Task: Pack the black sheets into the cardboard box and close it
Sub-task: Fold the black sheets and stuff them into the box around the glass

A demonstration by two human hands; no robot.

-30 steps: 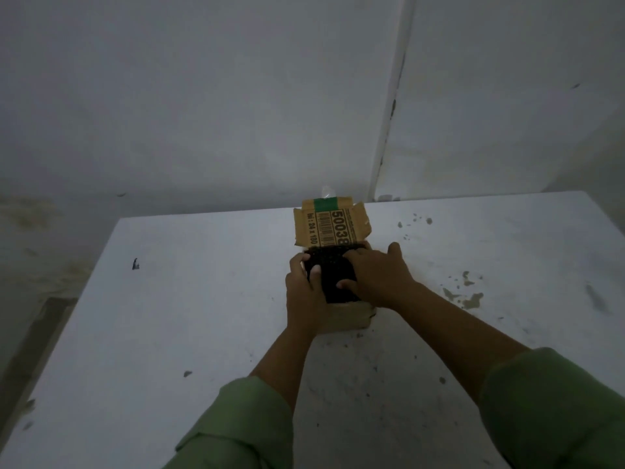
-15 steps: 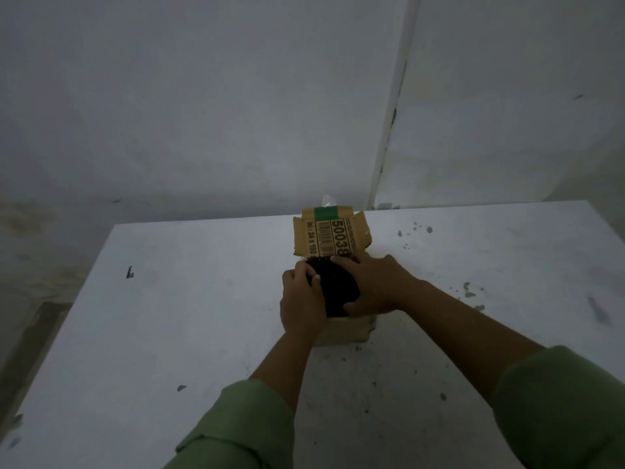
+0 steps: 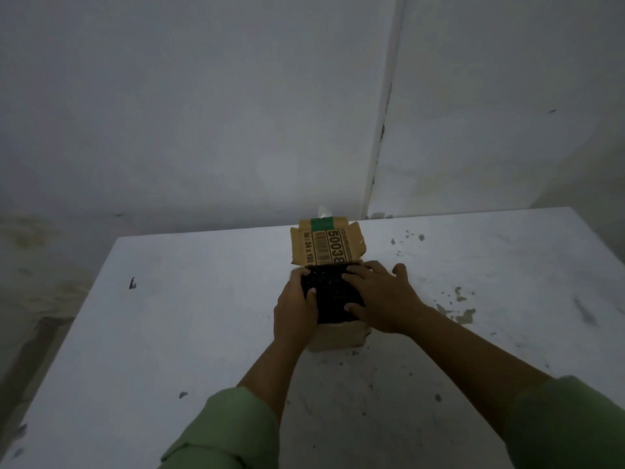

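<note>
A small cardboard box (image 3: 341,335) sat on the white bench (image 3: 169,316), just below the middle of the frame. Its printed lid flap (image 3: 326,245) stood upright at the far side, showing a barcode, large digits and a strip of green tape along its top edge. The black sheets (image 3: 333,294) filled the open top of the box as a dark stack, level with or slightly above the rim; the dim light made it hard to say which.

Both hands were on the stack. The left hand (image 3: 296,308) gripped its left edge, fingers curled over the top and thumb laid on the black surface. The right hand (image 3: 382,296) lay spread flat over the right side, fingers reaching across the sheets and the thumb near the front corner. The two hands stayed apart, with bare black sheet showing between them.

Green sleeves (image 3: 230,431) covered the forearms at the bottom of the frame. Dark flecks and chipped patches marked the bench to the right of the box.
</note>
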